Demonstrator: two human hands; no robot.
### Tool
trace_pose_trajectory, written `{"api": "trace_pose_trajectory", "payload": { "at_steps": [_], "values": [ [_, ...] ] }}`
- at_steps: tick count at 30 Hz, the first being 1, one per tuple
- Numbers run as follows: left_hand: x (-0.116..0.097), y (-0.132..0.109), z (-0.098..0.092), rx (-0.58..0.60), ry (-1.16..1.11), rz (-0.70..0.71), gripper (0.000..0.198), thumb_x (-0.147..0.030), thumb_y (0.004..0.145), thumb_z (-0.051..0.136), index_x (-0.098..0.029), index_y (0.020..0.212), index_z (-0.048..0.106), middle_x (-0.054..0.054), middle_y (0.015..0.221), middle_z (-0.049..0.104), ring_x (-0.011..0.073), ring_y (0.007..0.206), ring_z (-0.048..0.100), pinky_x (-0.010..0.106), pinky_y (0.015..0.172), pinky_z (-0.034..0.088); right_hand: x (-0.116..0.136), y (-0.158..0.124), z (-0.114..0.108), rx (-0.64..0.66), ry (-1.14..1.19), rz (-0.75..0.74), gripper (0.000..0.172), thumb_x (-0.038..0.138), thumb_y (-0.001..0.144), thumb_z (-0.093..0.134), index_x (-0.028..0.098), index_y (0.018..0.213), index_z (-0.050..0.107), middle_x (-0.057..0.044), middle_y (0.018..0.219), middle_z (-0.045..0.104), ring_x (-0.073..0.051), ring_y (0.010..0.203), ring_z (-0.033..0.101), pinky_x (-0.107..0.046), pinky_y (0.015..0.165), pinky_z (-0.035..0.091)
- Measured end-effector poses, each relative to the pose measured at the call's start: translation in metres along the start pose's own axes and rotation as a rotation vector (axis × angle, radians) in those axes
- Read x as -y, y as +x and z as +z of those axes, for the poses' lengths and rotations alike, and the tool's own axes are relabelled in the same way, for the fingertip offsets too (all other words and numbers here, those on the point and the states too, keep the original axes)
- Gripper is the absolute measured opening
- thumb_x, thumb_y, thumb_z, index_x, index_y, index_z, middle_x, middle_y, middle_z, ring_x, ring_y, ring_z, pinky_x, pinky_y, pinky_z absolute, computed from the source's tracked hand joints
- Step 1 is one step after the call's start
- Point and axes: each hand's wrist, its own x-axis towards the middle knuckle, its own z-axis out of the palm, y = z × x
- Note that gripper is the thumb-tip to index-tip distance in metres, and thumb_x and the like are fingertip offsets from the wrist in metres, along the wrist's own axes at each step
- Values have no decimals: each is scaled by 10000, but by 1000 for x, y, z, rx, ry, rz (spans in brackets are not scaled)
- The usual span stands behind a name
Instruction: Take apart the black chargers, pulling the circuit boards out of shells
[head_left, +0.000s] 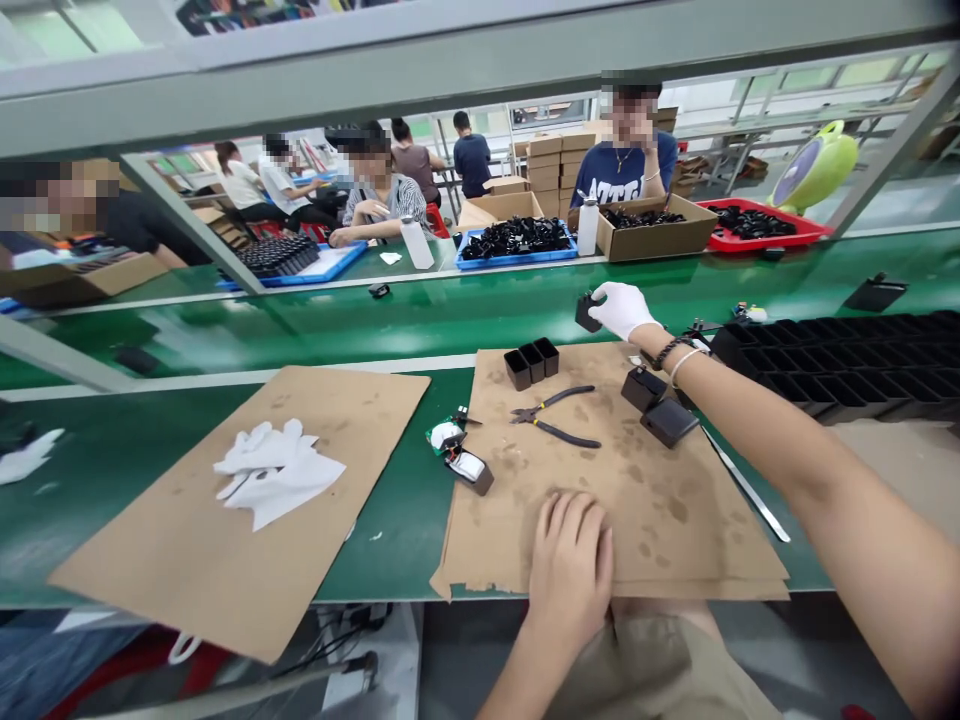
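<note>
My right hand (624, 310), in a white glove, reaches forward over the green bench and pinches a small black plastic case (587, 313). My bare left hand (571, 545) lies palm down on the near edge of a stained cardboard sheet (502, 535), holding nothing. Between the hands, cutting pliers (556, 414) with dark handles lie spread apart. Three joined black cups (532, 363) stand behind them. Two more black cases (669, 421) are below my right forearm. An opened case with a circuit board and white parts (466, 465) sits at the sheet's left edge.
Rows of black cases (847, 365) fill the right side. A thin metal strip (746, 487) lies by the sheet. White gloves (277, 465) rest on another cardboard sheet (142, 560). A metal frame bar (450, 75) crosses above; several people sit beyond the bench.
</note>
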Motion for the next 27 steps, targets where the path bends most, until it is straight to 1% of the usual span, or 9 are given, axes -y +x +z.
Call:
{"api": "trace_pose_trajectory", "payload": {
  "at_steps": [4,9,13,14,16,20,22,24,27],
  "values": [
    [1,-3,-1,-8,-30,-14,214,-92,932,523,-199,1097,607,88,1112,733,268,1071,693,527,1037,576,-1,20,24,114,-130,54,388,403,988,645,169,1296,620,-103,1315,639,-236,1147,654,-468,973,580],
    [1,-5,3,-8,-61,-28,205,-89,922,531,-192,1086,599,91,1118,727,287,1078,684,549,1042,569,18,21,8,251,-248,-53,441,353,963,682,189,1362,596,-123,1392,610,-266,1214,633,-496,1028,555],
    [0,-4,3,6,-68,-38,203,-90,925,527,-189,1086,602,97,1126,726,299,1091,679,562,1033,573,43,-4,7,371,-243,-344,936,68,718,812,307,1552,461,-102,1651,412,-304,1357,576,-386,1125,483],
    [0,-4,2,10,-74,-44,210,-90,926,526,-189,1094,603,97,1131,726,299,1095,678,563,1035,573,48,-11,11,400,-237,-404,982,36,690,798,321,1563,449,-76,1671,389,-291,1372,572,-348,1126,476],
    [0,-5,1,21,-105,-62,247,-92,926,526,-191,1139,604,101,1154,724,296,1110,675,564,1050,568,55,-21,21,432,-235,-469,897,43,717,752,298,1537,494,-59,1630,462,-261,1369,581,-319,1128,468],
    [5,-13,2,-6,-226,-156,384,-145,937,551,-210,1316,564,132,1302,685,312,1254,640,558,1092,552,60,-35,19,355,-271,-438,775,99,764,703,146,1514,516,-188,1452,624,-357,1312,616,-443,1098,492],
    [9,-18,3,-91,-286,-246,510,-203,944,594,-220,1441,478,165,1433,608,333,1371,572,557,1118,536,60,-56,4,302,-279,-428,823,149,763,720,157,1547,472,-199,1456,615,-391,1297,617,-475,1076,504],
    [16,-22,5,-199,-363,-354,703,-267,931,659,-229,1554,336,190,1573,473,354,1489,455,573,1186,471,60,-95,-14,343,-245,-509,851,207,746,754,241,1550,478,-127,1472,619,-359,1291,628,-430,1082,509],
    [26,-27,9,-226,-510,-486,854,-329,894,723,-230,1599,253,204,1629,402,373,1517,420,591,1215,428,62,-166,-32,647,-106,-752,841,245,745,767,274,1541,500,-106,1387,675,-336,1204,680,-411,1006,553]
  ]
}}
